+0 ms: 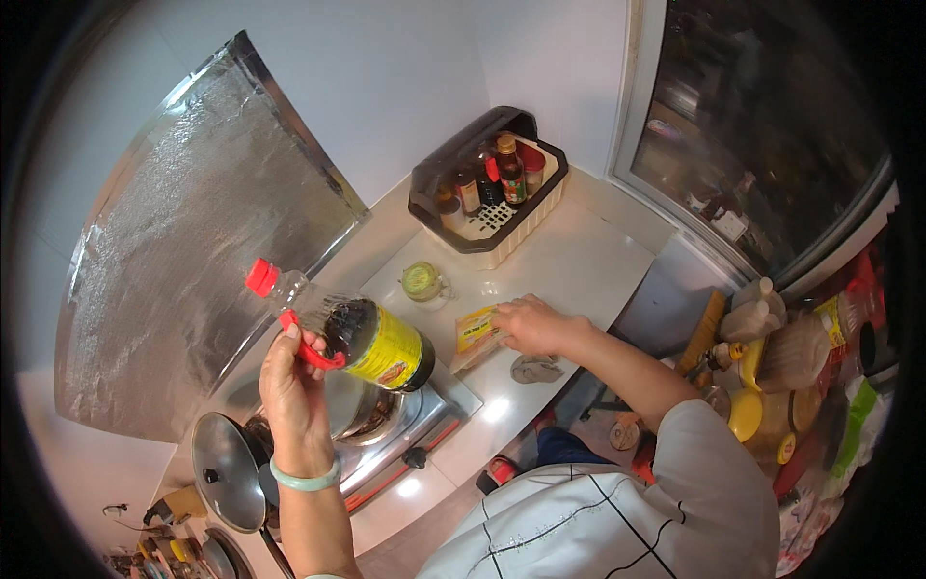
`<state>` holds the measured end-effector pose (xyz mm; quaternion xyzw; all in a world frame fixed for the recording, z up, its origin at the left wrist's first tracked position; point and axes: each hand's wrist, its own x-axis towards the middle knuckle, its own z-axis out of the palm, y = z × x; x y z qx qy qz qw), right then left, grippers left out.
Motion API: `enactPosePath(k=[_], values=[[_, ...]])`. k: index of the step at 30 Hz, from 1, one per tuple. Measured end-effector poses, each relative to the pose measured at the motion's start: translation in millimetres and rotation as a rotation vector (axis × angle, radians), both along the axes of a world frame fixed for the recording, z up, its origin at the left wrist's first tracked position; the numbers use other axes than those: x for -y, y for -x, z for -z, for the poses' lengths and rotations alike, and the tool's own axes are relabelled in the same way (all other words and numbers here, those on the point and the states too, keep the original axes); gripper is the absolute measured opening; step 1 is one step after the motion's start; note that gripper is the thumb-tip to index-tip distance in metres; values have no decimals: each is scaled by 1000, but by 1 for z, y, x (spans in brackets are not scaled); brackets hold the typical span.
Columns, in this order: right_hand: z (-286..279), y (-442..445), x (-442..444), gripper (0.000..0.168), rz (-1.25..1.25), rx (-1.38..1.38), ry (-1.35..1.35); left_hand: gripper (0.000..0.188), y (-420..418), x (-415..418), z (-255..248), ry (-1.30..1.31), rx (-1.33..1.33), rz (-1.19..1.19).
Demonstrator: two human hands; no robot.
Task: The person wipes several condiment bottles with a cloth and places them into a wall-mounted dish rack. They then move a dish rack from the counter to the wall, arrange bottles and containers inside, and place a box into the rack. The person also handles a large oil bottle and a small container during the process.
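My left hand (293, 387) grips the red handle of a clear plastic bottle (387, 340), partly filled with dark sauce. Its cap is red and on, its label is yellow, and it hangs tilted over the gas stove (427, 427), cap towards the wall. Out over the white counter, my right hand (534, 324) grasps one end of a yellow printed plastic packet (477, 334); its fingertips are partly hidden. Just beside that hand lies a crumpled grey cloth (537, 369). A glass jar with a green-yellow lid (423, 282) stands beyond the packet.
A dark-rimmed rack (499, 250) of sauce bottles stands in the corner. A foil splash guard (188, 253) leans behind the stove. A pot (354, 402) sits on the burner, partly hidden, near a glass-lidded pan (228, 470). Jars and containers (781, 354) crowd the right side.
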<state>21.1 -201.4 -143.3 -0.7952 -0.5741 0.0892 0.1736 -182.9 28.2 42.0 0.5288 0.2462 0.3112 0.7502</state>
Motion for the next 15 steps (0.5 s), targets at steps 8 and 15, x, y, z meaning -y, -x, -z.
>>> enactPosePath(k=[8, 15], values=[[3, -29, 7, 29, 91, -171, -57, 18, -52, 9, 13, -43, -34, 104], [18, -40, 3, 28, 82, -246, -173, 18, -122, 26, 24, -103, 37, 194]])
